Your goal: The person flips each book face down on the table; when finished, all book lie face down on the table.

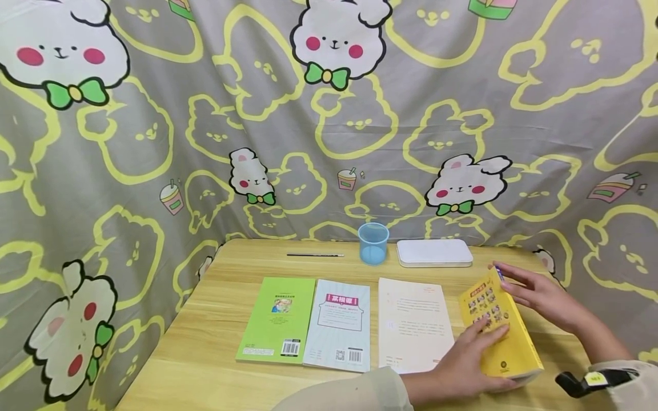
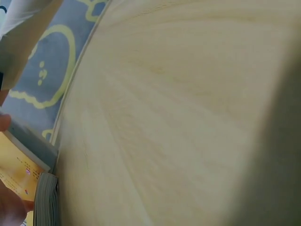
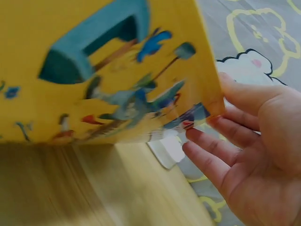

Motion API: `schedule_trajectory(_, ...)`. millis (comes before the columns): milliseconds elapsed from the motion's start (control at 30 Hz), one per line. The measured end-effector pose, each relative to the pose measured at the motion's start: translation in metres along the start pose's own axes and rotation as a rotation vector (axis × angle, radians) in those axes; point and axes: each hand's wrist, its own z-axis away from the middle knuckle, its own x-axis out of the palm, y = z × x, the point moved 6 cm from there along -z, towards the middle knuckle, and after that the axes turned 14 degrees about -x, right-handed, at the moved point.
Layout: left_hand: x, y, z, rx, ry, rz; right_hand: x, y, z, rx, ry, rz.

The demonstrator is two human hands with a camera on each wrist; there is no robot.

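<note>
A thick yellow book (image 1: pixel 501 325) stands tilted at the table's right side, its back cover with small pictures facing left. My left hand (image 1: pixel 465 362) grips it low down, fingers spread over that cover and thumb at the bottom edge. At the book's upper corner, my right hand (image 1: pixel 547 299) holds the edge between thumb and fingertips. The right wrist view shows the illustrated yellow cover (image 3: pixel 56 28) close up, with the right hand (image 3: pixel 263 146) at its corner. In the left wrist view, the page block (image 2: pixel 46 200) shows beside the left hand (image 2: pixel 10 207).
Left of the yellow book lie a cream book (image 1: pixel 413 319), a pale blue book (image 1: pixel 339 314) and a green book (image 1: pixel 280 314). Behind them are a pencil (image 1: pixel 315 255), a blue transparent cup (image 1: pixel 373 245) and a white case (image 1: pixel 434 253). A patterned curtain (image 1: pixel 329 137) borders the wooden table (image 1: pixel 185 342).
</note>
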Motion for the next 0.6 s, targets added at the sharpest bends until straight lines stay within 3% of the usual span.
schedule_trajectory(333,0.005,0.003,0.000,-0.031,-0.045,-0.116,-0.012,0.006,0.013,0.022,-0.031,0.051)
schedule_trajectory(600,0.012,0.004,-0.003,-0.042,-0.055,-0.290,-0.009,0.022,0.019,0.005,-0.035,-0.095)
